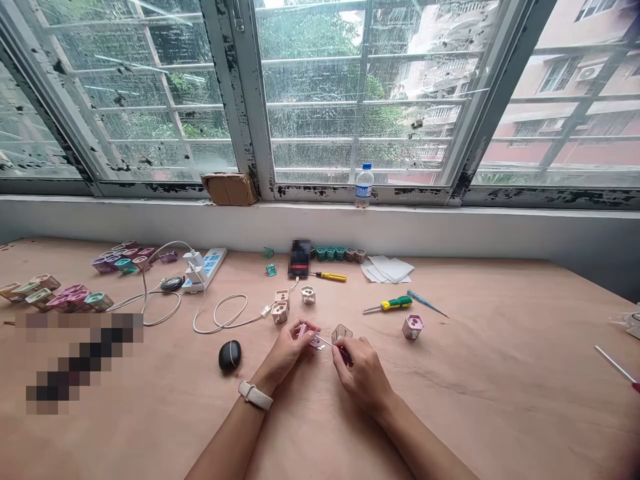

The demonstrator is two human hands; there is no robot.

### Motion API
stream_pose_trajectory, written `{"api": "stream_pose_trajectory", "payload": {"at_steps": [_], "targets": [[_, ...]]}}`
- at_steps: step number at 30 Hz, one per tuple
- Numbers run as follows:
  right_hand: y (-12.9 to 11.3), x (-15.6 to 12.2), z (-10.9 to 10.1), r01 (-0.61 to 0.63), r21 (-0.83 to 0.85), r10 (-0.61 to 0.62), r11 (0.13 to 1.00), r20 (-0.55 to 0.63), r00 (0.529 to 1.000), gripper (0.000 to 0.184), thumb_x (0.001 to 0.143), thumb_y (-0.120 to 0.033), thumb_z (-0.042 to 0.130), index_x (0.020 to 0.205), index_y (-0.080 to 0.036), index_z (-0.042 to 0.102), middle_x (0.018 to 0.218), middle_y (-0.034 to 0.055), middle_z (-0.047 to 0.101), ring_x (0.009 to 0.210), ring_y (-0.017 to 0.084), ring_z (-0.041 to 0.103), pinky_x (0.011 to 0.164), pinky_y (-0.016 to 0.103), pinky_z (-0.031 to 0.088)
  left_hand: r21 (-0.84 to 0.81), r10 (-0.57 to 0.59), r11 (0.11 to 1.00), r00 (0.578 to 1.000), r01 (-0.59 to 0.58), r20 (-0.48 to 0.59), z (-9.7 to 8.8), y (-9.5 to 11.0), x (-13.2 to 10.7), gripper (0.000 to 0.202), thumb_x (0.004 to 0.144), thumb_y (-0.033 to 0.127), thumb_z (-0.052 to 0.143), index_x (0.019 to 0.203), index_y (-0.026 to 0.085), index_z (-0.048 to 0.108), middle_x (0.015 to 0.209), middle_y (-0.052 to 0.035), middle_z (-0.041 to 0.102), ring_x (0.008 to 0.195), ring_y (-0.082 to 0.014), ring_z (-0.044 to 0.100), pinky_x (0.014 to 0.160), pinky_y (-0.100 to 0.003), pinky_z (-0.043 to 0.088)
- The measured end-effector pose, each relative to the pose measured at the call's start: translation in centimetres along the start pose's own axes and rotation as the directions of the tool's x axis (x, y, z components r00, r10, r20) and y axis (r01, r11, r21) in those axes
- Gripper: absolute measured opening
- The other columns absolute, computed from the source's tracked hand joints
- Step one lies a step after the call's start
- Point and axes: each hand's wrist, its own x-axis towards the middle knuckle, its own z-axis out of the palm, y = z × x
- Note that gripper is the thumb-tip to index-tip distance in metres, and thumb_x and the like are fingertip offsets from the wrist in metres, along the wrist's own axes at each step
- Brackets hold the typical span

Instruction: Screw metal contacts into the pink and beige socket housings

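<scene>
Left hand: the left hand (289,348), a pale band (255,395) at its wrist, has its grip closed around a small pink piece (302,331); the fingers hide much of it.
Right hand: the right hand (364,375) has its grip pinched on the dark handle of a thin screwdriver (325,341), whose shaft points left toward the pink piece; whether the tip touches it I cannot tell.
Pink piece: in the left hand, low over the near middle of the tabletop (470,387).
Beside the hands: a see-through casing (342,331) stands just on the far side of the right hand.
Cream casings: two stand close together on the far side of the left hand, and a third cream casing (309,295) stands just right of them.
Right side: a pink casing (413,326), with a green-and-yellow screwdriver (395,303) and a slim blue tool (427,303) farther off.
Left side: a rounded black object (230,357) near the left hand; a white power strip (213,267) farther away, clusters of coloured casings beyond it to the left.
Far edge: a phone (300,259), a row of teal and brown casings (340,254), a yellow-handled tool (331,277) and white papers (387,269).
Windowsill: a bottle (364,187) and a cardboard box (230,189).
</scene>
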Motion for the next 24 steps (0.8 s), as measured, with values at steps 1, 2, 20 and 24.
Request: {"api": "stream_pose_trajectory", "payload": {"at_steps": [1,2,20,24], "targets": [[0.1,0.0,0.0,0.002,0.003,-0.002,1.000,-0.002,1.000,0.016,0.094,-0.017,0.051,0.080,-0.019,0.059,0.069,0.0018,0.061,0.066,0.018,0.054,0.066,0.028,0.040,0.041,0.013,0.999,1.000,-0.013,0.000,0.0,0.1,0.0,0.025,0.081,0.036,0.072,0.090,0.015,0.063,0.091,-0.0034,0.063,0.076,-0.0126,0.056,0.071,-0.025,0.045],[0.1,0.0,0.1,0.004,0.007,-0.004,1.000,-0.003,1.000,0.016,0.094,-0.017,0.050,0.080,-0.019,0.059,0.069,0.0022,0.060,0.068,0.018,0.055,0.066,0.028,0.040,0.078,0.020,0.997,1.000,-0.020,-0.003,0.0,0.1,-0.1,0.026,0.081,0.037,0.071,0.091,0.015,0.063,0.091,-0.0033,0.062,0.077,-0.0128,0.056,0.072,-0.025,0.045],[-0.1,-0.1,0.4,0.006,0.100,-0.009,0.995,0.033,0.999,0.016,0.098,-0.020,0.046,0.086,-0.019,0.057,0.072,0.0008,0.061,0.061,0.014,0.058,0.059,0.024,0.043,0.009,0.032,0.999,0.999,-0.032,-0.014,0.4,-0.6,-0.1,0.028,0.088,0.043,0.060,0.102,0.019,0.058,0.078,0.0014,0.053,0.064,-0.0115,0.050,0.063,-0.025,0.042],[-0.2,-0.2,0.6,-0.006,0.121,0.001,0.993,0.036,0.999,0.017,0.099,-0.021,0.045,0.088,-0.019,0.057,0.073,0.0012,0.061,0.061,0.014,0.058,0.058,0.024,0.043,-0.033,0.039,0.998,0.990,-0.044,-0.135,0.7,-0.5,-0.1,0.025,0.082,0.040,0.065,0.094,0.018,0.061,0.077,0.0009,0.054,0.067,-0.0123,0.050,0.062,-0.023,0.042]]}}
